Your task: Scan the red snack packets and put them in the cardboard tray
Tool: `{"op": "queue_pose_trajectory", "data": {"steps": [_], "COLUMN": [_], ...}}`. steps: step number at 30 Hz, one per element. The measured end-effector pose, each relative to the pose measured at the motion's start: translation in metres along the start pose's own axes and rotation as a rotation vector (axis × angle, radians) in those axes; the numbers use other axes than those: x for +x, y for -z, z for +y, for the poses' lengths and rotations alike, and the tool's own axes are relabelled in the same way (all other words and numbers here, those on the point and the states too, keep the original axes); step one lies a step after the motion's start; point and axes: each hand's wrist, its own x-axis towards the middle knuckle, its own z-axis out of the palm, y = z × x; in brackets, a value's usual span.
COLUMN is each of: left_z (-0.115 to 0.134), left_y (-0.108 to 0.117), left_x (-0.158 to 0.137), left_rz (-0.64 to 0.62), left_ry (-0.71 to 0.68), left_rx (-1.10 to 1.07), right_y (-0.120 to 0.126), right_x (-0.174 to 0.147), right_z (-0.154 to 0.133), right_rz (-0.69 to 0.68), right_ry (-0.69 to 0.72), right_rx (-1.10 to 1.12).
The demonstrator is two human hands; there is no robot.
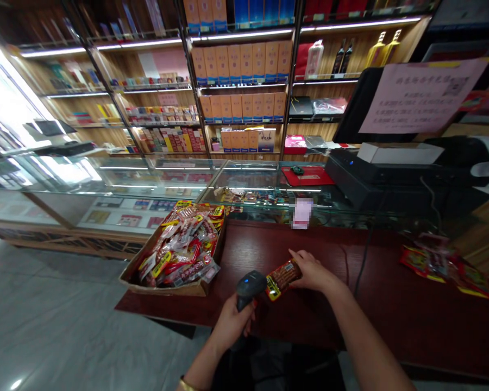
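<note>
My left hand [233, 321] is wrapped round the handle of a black barcode scanner [250, 284], which shows a small blue light on top. The scanner's head is close beside a red and yellow snack packet [282, 278] with brown sticks visible inside. My right hand [311, 271] grips the packet by its right end, just over the dark red table [318, 320]. To the left stands an open cardboard box [163, 289] heaped with snack packets [183, 244]. Several more packets [444, 266] lie at the table's right side.
Behind the table runs a glass display counter [244, 174] with a pink card [302, 213], a red mat [309, 176] and a mouse on it. A monitor [358, 103] with a paper sign stands at right. A black cable [364, 260] crosses the table. Stocked shelves line the wall.
</note>
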Motion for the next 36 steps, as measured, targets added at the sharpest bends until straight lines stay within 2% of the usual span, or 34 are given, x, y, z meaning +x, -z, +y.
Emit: {"op": "queue_pose_trajectory", "data": {"steps": [5, 9, 16, 21, 25, 28, 33, 36], "left_z": [0.0, 0.003, 0.017, 0.035, 0.045, 0.046, 0.042, 0.041], "left_y": [-0.001, -0.001, -0.009, -0.018, -0.025, -0.027, -0.027, -0.027], "left_x": [0.002, 0.004, -0.006, -0.023, -0.027, -0.027, -0.028, -0.029], "left_rz": [-0.019, -0.021, -0.014, -0.043, -0.054, -0.053, -0.041, -0.043], "left_ry": [0.03, 0.04, 0.04, 0.034, 0.022, 0.016, 0.004, -0.009], "left_rx": [-0.008, -0.002, 0.025, 0.081, 0.12, 0.147, 0.181, 0.206], "right_y": [-0.015, -0.022, -0.021, -0.032, -0.031, -0.027, -0.032, -0.036], "right_x": [-0.006, -0.011, -0.02, -0.028, -0.025, -0.025, -0.032, -0.036], "right_z": [0.003, 0.005, -0.007, -0.012, -0.015, -0.017, -0.019, -0.02], "right_rz": [0.095, 0.174, 0.15, 0.298, 0.227, 0.167, 0.258, 0.292], "right_ry": [0.027, -0.036, -0.088, -0.076, -0.16, -0.168, -0.08, -0.073], "right_rx": [0.146, 0.24, 0.231, 0.235, 0.227, 0.221, 0.309, 0.384]}}
